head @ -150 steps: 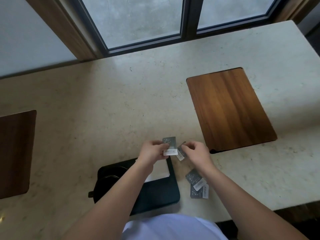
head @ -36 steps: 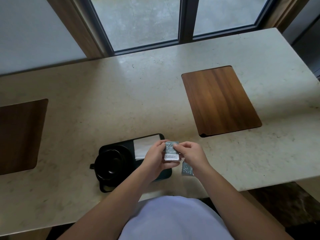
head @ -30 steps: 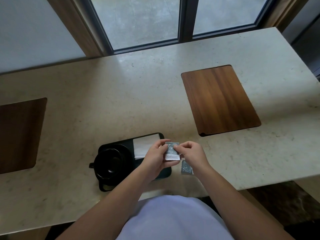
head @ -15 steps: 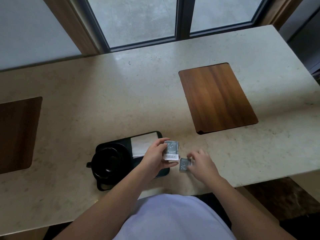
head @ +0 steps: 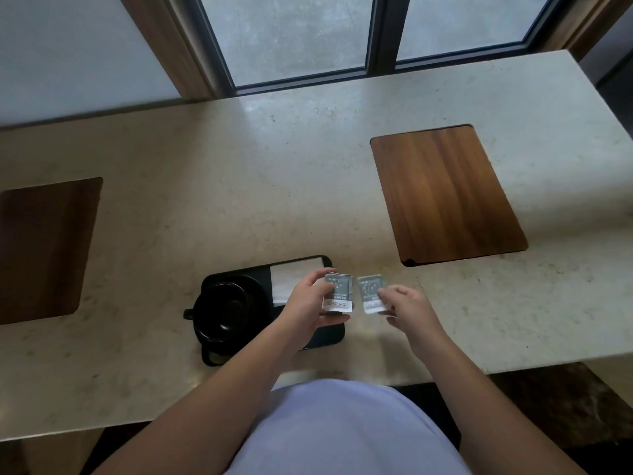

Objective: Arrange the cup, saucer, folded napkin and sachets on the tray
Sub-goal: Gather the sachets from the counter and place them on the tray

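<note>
Grey sachets (head: 338,294) sit pinched in the left hand (head: 308,303) over the tray (head: 325,337); the right hand (head: 407,308) nips one sachet (head: 371,293). Loosely stacked, they could fan out and slide onto the counter (head: 239,183).

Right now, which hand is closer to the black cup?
The left hand. It holds sachets over the tray, just right of the black cup. The right hand is farther right, past the tray's edge, pinching another sachet above the counter.
</note>
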